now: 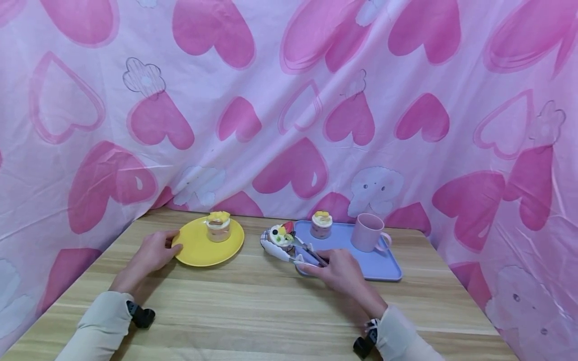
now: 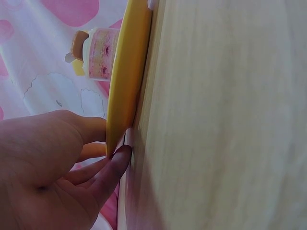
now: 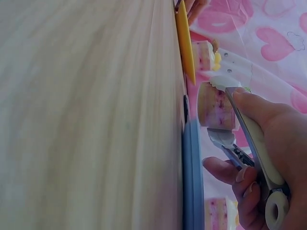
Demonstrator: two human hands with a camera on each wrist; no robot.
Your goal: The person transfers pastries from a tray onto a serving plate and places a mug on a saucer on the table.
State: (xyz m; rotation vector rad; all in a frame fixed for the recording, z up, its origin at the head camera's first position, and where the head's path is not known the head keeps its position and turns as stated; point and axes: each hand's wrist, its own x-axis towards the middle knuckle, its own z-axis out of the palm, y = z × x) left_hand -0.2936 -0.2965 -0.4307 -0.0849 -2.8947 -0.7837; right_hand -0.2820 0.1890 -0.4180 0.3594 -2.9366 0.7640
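Observation:
My left hand (image 1: 153, 253) pinches the near-left rim of a yellow plate (image 1: 194, 253), thumb on top and fingers under the edge, as the left wrist view shows. On that plate stands a small cake cup (image 1: 219, 231) with yellow topping. My right hand (image 1: 340, 271) grips metal tongs (image 3: 259, 143) with pale handle grips. Between the tongs' tips is a second cake cup (image 3: 216, 108), topped with cream, red and yellow fruit and dark berries. It hangs above the table, between the plate and a blue tray (image 1: 375, 271), just off the tray's left edge.
On the blue tray stand another yellow-topped cake cup (image 1: 321, 225) at the back left and a pink mug (image 1: 368, 231) at the back right, its handle facing right. A pink heart-patterned cloth (image 1: 289, 120) hangs behind the wooden table (image 1: 253, 311).

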